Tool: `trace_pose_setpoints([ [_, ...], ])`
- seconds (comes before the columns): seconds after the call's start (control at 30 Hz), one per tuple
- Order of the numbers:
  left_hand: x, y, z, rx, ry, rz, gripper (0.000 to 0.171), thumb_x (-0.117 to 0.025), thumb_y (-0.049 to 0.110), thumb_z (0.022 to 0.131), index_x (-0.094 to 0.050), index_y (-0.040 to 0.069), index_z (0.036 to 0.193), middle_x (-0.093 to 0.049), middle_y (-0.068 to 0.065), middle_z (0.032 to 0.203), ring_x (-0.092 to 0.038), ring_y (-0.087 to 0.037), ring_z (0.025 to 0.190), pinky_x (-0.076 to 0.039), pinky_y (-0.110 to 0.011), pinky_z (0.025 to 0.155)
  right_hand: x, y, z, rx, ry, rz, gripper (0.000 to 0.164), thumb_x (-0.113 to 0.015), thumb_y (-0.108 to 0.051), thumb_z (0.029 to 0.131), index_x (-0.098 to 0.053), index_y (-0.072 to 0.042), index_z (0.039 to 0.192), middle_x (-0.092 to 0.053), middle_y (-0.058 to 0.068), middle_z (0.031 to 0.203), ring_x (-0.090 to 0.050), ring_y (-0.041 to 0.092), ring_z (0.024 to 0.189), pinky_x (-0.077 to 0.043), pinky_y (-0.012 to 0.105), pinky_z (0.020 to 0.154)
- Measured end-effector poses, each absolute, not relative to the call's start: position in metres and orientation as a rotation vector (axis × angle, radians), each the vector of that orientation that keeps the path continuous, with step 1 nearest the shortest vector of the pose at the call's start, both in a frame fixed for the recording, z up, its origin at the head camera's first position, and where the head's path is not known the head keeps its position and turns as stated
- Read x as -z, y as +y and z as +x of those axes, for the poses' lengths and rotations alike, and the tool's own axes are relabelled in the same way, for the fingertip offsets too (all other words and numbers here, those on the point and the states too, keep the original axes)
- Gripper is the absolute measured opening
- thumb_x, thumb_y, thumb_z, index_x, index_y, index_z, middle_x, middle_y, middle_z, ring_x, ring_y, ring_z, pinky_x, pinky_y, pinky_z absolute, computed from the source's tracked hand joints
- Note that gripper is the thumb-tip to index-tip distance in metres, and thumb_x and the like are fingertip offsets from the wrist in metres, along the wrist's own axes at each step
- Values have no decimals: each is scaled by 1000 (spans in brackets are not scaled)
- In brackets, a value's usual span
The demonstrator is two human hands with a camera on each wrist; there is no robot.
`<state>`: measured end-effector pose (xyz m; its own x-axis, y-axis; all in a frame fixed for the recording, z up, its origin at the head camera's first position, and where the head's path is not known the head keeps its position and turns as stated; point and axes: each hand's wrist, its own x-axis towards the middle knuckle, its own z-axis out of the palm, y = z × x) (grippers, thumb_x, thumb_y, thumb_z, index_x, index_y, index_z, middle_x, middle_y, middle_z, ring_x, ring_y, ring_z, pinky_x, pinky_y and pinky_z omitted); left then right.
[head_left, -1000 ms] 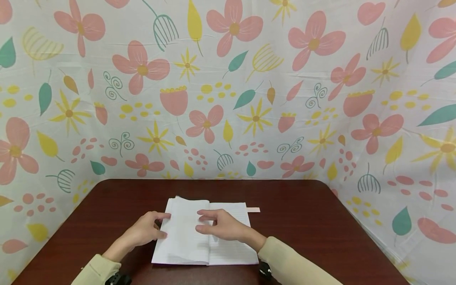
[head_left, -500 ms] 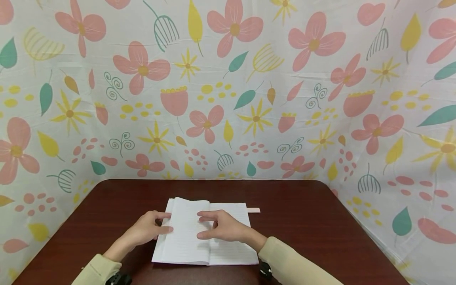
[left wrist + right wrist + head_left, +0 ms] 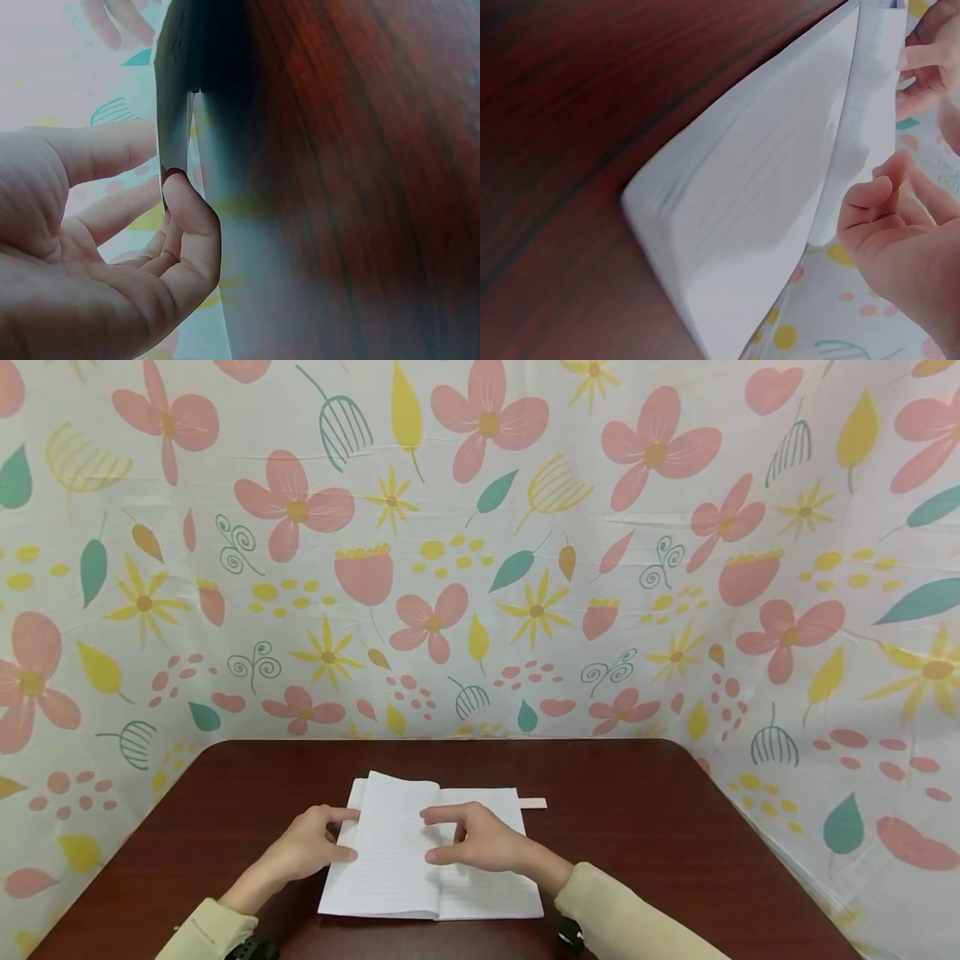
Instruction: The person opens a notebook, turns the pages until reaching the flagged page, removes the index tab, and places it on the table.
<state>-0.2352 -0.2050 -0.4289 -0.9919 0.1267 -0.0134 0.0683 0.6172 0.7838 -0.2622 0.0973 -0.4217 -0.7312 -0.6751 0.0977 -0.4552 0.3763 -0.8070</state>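
An open notebook (image 3: 491, 897) with white lined pages lies on the dark red-brown table. My left hand (image 3: 300, 843) grips its left edge, with thumb and fingers on either side of the pages. In the left wrist view, a bent digit of the left hand (image 3: 135, 262) meets the edge of the notebook (image 3: 172, 112). A left page (image 3: 397, 852) stands slightly raised from the sheets under it. Over the middle of the notebook is my right hand (image 3: 483, 839), thumb and index finger apart, nothing between them. The right wrist view shows its fingers loosely bent.
A pale pink strip (image 3: 533, 803) sticks out from the notebook's right side near the top. Behind the table (image 3: 637, 827) hangs a floral cloth (image 3: 480, 543), which also runs along the right and left. Dark bands show at both wrists.
My right hand has shifted slightly right. The left thumb slid further onto the page and then back towards the edge. The left page's upper corner stands a little higher.
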Motion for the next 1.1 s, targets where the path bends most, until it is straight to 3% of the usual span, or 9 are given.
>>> trace_pose_setpoints([
  [0.37, 428, -209, -234, -1335, 2748, 175, 77, -90, -1, 77, -56, 2, 146, -58, -13, 108, -62, -22, 74, -51, -39, 66, 429, 145, -268, 1141, 2605, -974, 54, -88, -20, 86, -70, -4, 135, -73, 12, 118, -41, 6, 52, -40, 25, 54],
  [0.5, 428, -209, -234, -1357, 2727, 193, 73, -88, -3, 78, -59, 3, 145, -57, -14, 106, -62, -22, 71, -51, -39, 65, 430, 167, -268, 1052, 2682, -977, 57, -91, -23, 84, -71, -3, 134, -71, 9, 111, -40, 6, 57, -41, 27, 59],
  [0.6, 429, -209, -235, -1359, 2730, 216, 63, -87, -5, 79, -65, 1, 138, -58, -14, 106, -63, -22, 68, -53, -38, 65, 430, 182, -267, 1017, 2715, -969, 60, -92, -24, 82, -70, -3, 134, -67, 10, 112, -47, 12, 65, -44, 29, 64],
  [0.7, 430, -209, -235, -1355, 2735, 237, 56, -87, -7, 79, -69, 0, 132, -60, -15, 108, -65, -21, 68, -54, -37, 65, 430, 195, -266, 986, 2722, -943, 66, -93, -27, 81, -68, -1, 137, -63, 13, 120, -57, 21, 86, -48, 33, 74],
  [0.83, 429, -209, -235, -1345, 2735, 242, 55, -86, -7, 79, -71, 0, 131, -62, -16, 111, -64, -21, 67, -54, -37, 64, 432, 208, -264, 951, 2694, -899, 76, -94, -32, 79, -64, -2, 142, -57, 16, 129, -58, 30, 109, -51, 43, 88],
  [1.1, 431, -209, -235, -1330, 2738, 226, 55, -86, -7, 79, -71, 0, 132, -63, -17, 115, -64, -20, 68, -54, -37, 65, 437, 222, -260, 906, 2684, -871, 83, -95, -36, 76, -63, -1, 144, -53, 11, 118, -51, 28, 106, -45, 41, 89],
])
